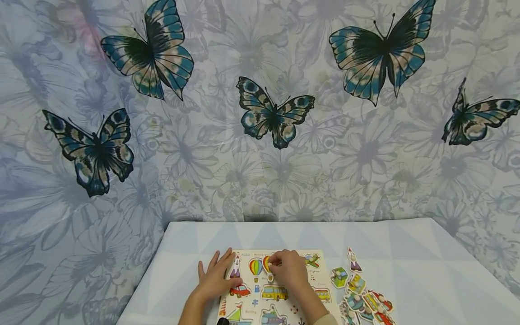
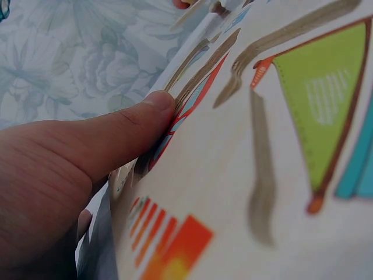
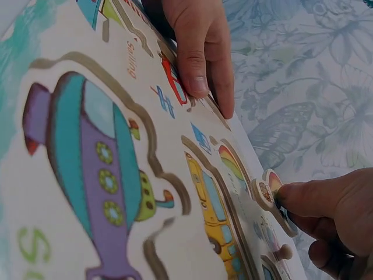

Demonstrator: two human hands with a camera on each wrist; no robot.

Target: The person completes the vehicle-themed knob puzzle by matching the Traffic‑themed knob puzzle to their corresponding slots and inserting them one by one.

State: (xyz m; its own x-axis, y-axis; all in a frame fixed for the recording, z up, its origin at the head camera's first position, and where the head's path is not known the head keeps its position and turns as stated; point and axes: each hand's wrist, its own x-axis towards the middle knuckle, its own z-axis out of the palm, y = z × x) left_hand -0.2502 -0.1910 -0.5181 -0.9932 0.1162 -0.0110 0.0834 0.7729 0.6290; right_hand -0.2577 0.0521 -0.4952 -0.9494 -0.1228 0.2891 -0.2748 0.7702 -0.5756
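Observation:
A wooden picture puzzle board [image 1: 245, 260] printed with vehicles lies in front of me. My left hand [image 1: 215, 280] rests on its left edge with fingers spread, the thumb beside the red car picture [image 1: 240, 290]. Between thumb and fingers my right hand [image 1: 290, 271] pinches a hot-air balloon puzzle piece [image 1: 266, 263] over the board's upper part, just right of the printed balloon picture [image 1: 255, 267]. In the right wrist view the balloon piece [image 3: 269, 188] stands tilted near the board's surface, partly hidden by the thumb.
Right of the board, several loose vehicle puzzle pieces [image 1: 355, 301] lie in an overlapping pile, with a rocket piece [image 1: 353, 261] above them. The pale table [image 1: 426, 280] meets a butterfly-printed wall covering [image 1: 276, 180] behind. A small black object [image 1: 223, 321] shows at the lower edge.

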